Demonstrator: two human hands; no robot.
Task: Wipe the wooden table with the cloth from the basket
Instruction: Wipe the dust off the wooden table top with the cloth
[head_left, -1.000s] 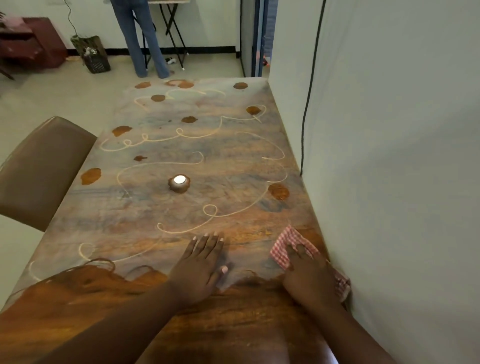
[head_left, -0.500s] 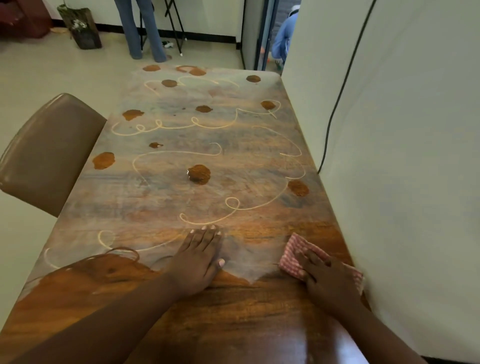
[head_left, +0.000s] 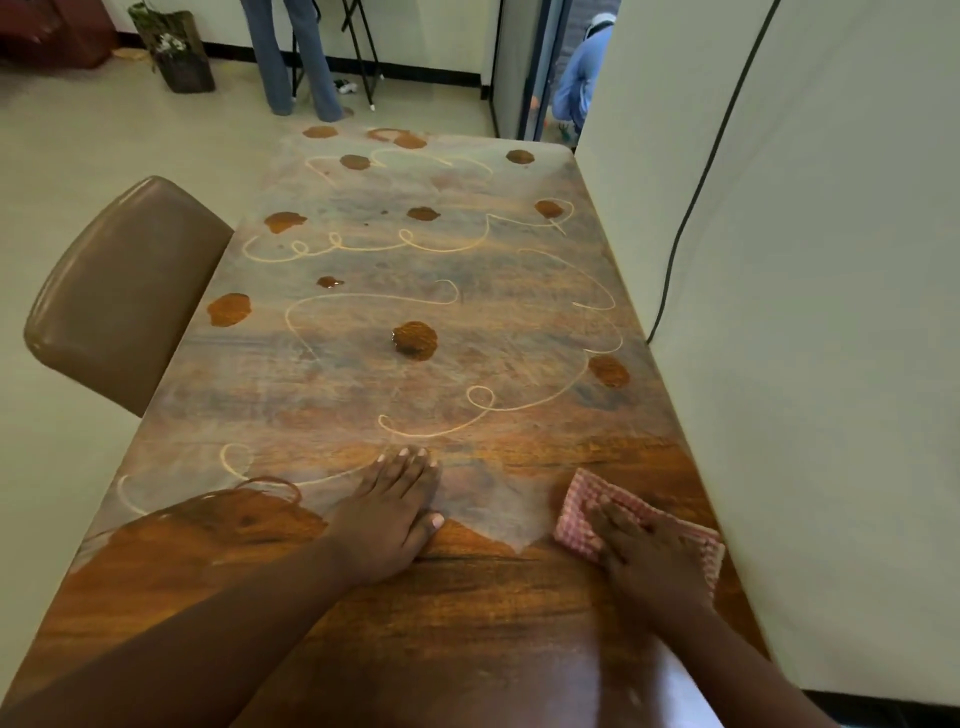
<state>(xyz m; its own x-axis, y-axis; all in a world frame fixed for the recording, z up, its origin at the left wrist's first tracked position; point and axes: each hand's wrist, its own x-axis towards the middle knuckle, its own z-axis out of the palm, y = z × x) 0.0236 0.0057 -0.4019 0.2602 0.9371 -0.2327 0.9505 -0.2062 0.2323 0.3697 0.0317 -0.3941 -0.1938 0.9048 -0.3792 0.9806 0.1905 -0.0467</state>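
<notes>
R hand (head_left: 649, 556) lies flat, fingers spread, pressing the cloth (head_left: 587, 519) on the wooden table (head_left: 467, 597) by the wall; unwiped film lies ahead, twd the L hand (head_left: 387, 519), also flat & empty.

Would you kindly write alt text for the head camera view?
A right hand presses a red checked cloth flat on a wooden table beside a wall, while the left hand rests flat nearby. Brown blotches and pale squiggles cover the unwiped far part.
</notes>
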